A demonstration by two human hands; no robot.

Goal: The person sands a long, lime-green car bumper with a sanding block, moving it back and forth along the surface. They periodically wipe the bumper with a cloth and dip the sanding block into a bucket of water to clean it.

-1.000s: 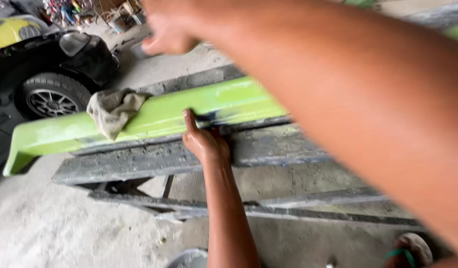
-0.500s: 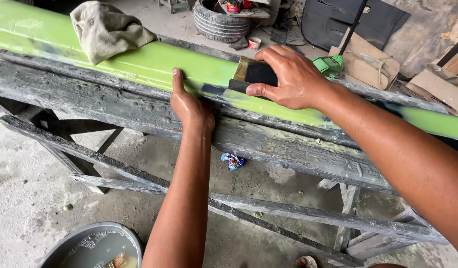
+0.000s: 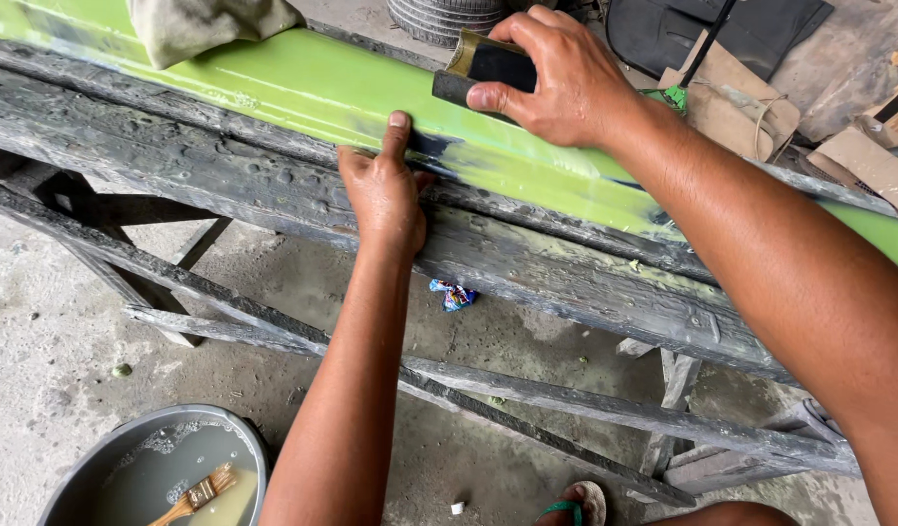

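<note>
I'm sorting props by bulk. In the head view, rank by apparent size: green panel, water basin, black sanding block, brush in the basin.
1. Green panel, longest by far.
2. Water basin, partly cut off and nearer the camera.
3. Black sanding block, partly covered by the right hand.
4. Brush, similar; order unsure.

Black sanding block [image 3: 490,66] on green panel [image 3: 322,93]

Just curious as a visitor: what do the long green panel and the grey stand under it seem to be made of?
The long lime-green panel looks like painted plastic or metal, I cannot tell which: glossy, with dull rubbed patches. The grey trestle stand looks like rough weathered timber: pitted, cracked, splintered rails.
</note>
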